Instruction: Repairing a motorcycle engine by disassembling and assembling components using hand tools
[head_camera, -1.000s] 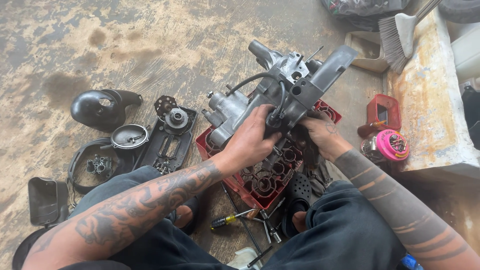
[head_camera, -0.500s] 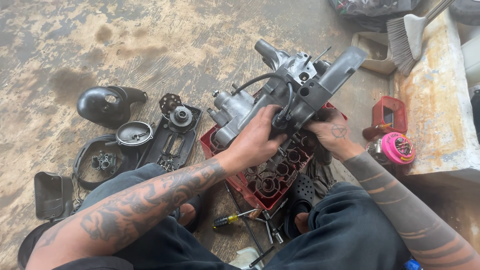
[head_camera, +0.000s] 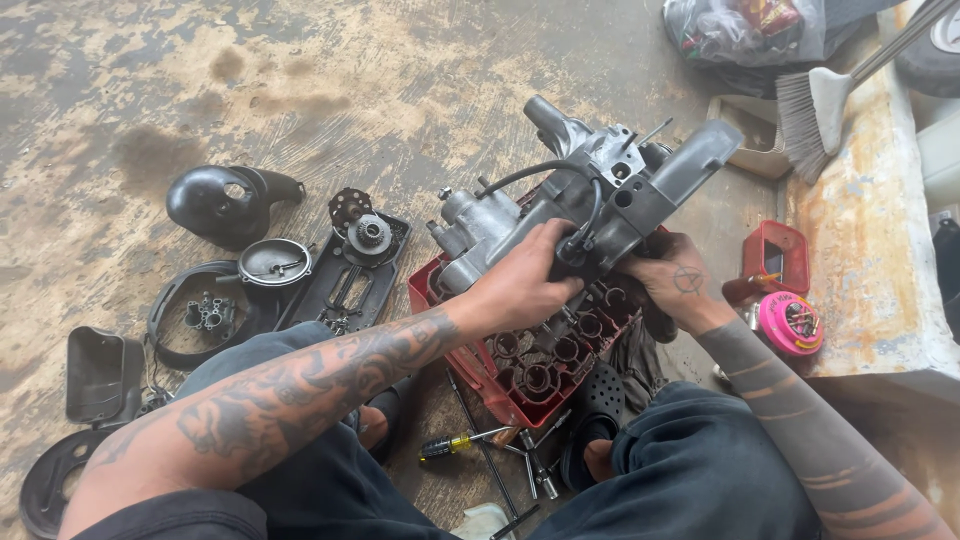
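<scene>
Nearest, by the knees: a yellow-handled screwdriver (head_camera: 455, 444) on the concrete floor (head_camera: 420, 80). Centre: grey engine casing (head_camera: 560, 205), held tilted over a red crate (head_camera: 500, 385) of sockets, left hand (head_camera: 520, 290) clasped on its underside, right hand (head_camera: 672, 285) gripping the right end. Beyond, left: black covers (head_camera: 225, 200); far right: a brush (head_camera: 815, 105).

A crumpled clear plastic bag (head_camera: 745, 35) with red and dark contents lay at the top edge of the floor, right of centre. Just below it stood a shallow pale cardboard box (head_camera: 745, 150), beside the brush bristles. No labels, signs or screens showed.
</scene>
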